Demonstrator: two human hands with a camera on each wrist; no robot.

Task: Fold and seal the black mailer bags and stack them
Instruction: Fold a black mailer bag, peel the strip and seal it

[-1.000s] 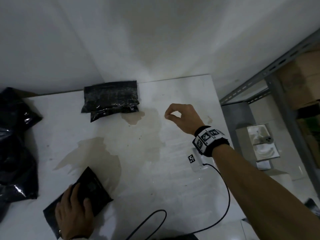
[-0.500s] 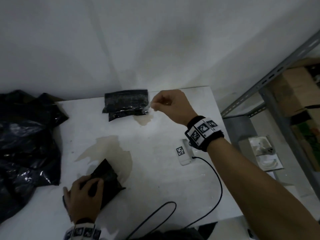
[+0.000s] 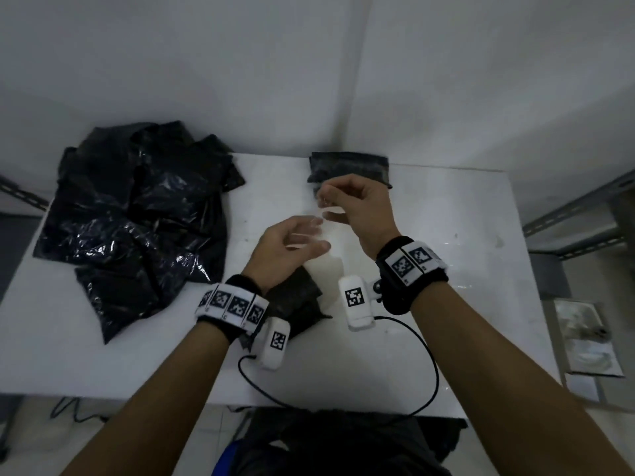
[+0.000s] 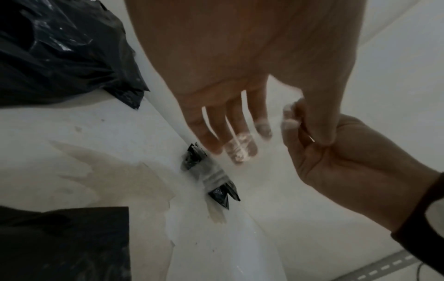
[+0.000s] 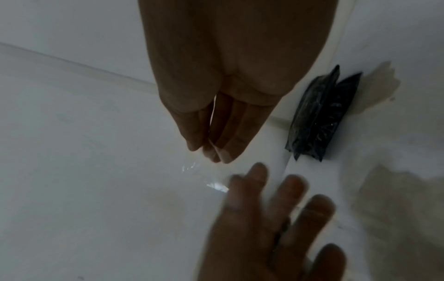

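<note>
- Above the white table (image 3: 446, 304), I watch both hands meet in mid-air over a clear strip (image 4: 241, 150), which I take to be the liner peeled off a mailer's adhesive flap, though the film is nearly invisible against the tabletop and I cannot be sure.
- The right hand (image 3: 360, 207) has its thumb and forefinger pinched together on one end of the strip, the other fingers curled loosely behind; holding it high keeps the sticky film off the table.
- The left hand (image 3: 288, 249) is spread, fingers straight and apart, with the film clinging across its fingertips (image 4: 240, 150); it seems to be shaking or peeling the strip free, not gripping it.
- The folded mailer (image 3: 295, 304) in work lies flat on the table below the left wrist, touched by neither hand.
- The finished stack (image 3: 348, 166) sits at the far edge against the wall, out of the way of the folding space.
- The unfolded pile of black mailers (image 3: 137, 214) waits at far left, within the left hand's reach.
</note>
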